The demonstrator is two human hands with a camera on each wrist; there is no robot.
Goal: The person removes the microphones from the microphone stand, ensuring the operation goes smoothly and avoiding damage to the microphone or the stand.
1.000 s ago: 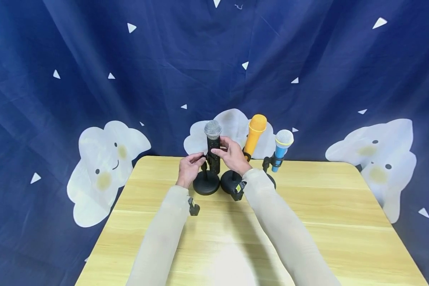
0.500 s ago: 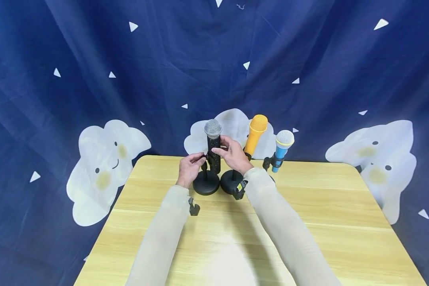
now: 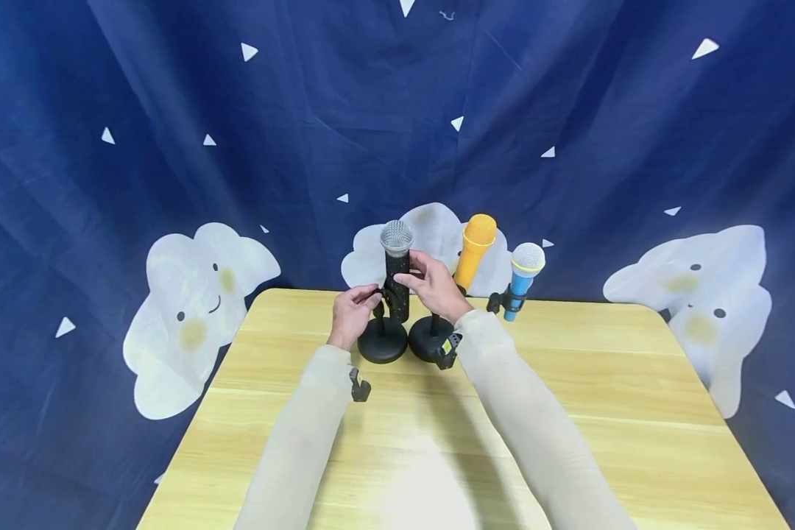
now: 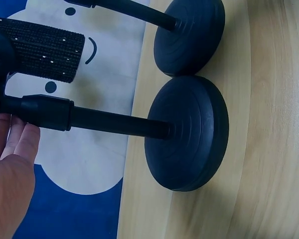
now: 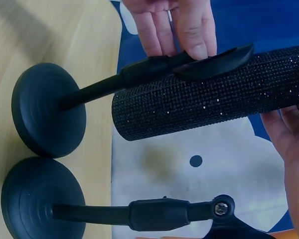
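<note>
Item: black glitter-studded microphone with silver mesh head (image 3: 395,274), upright at the desk's far edge, centre. My right hand (image 3: 435,288) wraps its barrel. My left hand (image 3: 351,313) pinches the black plastic stand clip (image 5: 189,63) beside it; whether the barrel is seated, I cannot tell. Handling: rigid, probably light, textured against slipping. Both forearms reach forward. Neighbours: round black weighted base (image 4: 187,133), orange microphone (image 3: 474,249), blue microphone (image 3: 522,278).
</note>
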